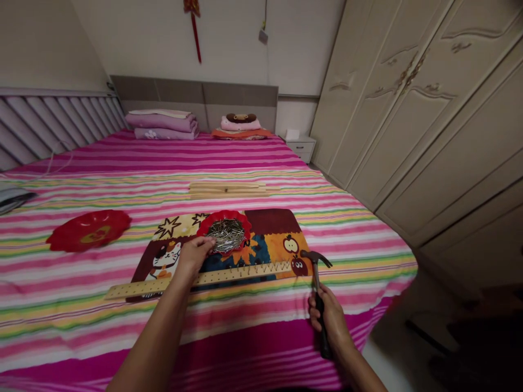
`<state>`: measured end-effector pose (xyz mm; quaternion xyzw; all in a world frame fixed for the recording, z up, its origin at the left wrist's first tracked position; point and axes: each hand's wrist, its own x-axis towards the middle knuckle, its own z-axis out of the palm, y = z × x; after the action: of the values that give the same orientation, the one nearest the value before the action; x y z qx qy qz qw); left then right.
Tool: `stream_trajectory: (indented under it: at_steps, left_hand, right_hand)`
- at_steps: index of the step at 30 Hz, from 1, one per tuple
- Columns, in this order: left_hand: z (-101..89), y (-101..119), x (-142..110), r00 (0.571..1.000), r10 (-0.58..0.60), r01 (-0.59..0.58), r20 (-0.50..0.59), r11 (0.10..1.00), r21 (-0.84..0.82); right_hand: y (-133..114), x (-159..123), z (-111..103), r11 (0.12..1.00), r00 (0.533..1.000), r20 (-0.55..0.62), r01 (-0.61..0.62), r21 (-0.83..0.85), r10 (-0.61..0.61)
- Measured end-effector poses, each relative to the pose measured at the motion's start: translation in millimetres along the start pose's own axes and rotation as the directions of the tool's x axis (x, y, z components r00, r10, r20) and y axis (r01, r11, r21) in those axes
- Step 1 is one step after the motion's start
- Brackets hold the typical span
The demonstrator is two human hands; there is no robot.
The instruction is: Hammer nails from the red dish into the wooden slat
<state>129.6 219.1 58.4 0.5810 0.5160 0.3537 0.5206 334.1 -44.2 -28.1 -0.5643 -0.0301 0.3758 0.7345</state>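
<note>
My left hand (196, 252) has thumb and fingers pinched at the left rim of a red scalloped dish (248, 224). Many loose nails (229, 235) fill that dish; whether one is between my fingertips cannot be made out. My right hand (332, 313) is wrapped round the dark handle of a claw hammer (316, 275), its head up near the mat's right edge. Below the dish lies a long wooden strip (218, 276) with rows of small holes. Several nails stand in the strip's right part, and my left forearm crosses over its left part.
A patterned mat (275, 223) lies under the dish and most of the strip, on a striped bedspread (351, 234). More wooden strips (226, 190) lie farther back. To the left is a red plate (89, 231). Folded bedding (163, 124) sits by the headboard; a wardrobe (400, 103) stands right.
</note>
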Motion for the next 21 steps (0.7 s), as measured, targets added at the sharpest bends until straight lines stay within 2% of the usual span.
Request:
stream_trajectory:
  at_steps: [3, 6, 11, 21]
  left_hand:
    - [-3.1, -3.2, -19.5, 1.0, -0.011, 0.011, 0.02, 1.0, -0.028]
    - [-2.2, -15.9, -39.9, 0.998, -0.018, 0.019, 0.056, 1.0, -0.023]
    - [8.3, -37.5, -64.5, 0.996, 0.047, -0.056, 0.069, 0.991, 0.12]
    - [24.2, -48.6, -72.4, 0.977, 0.204, -0.213, 0.062, 0.916, 0.341]
  right_hand:
    - [-1.0, -0.7, -0.5, 1.0, 1.0, 0.011, -0.002, 0.008, 0.001]
    - [-0.7, -0.3, -1.8, 1.0, 1.0, 0.011, -0.003, 0.011, 0.003]
    - [-1.5, -1.2, -1.9, 1.0, 1.0, 0.011, -0.003, 0.005, 0.003]
    - [-4.2, -3.5, -1.5, 1.0, 1.0, 0.015, -0.008, 0.005, 0.008]
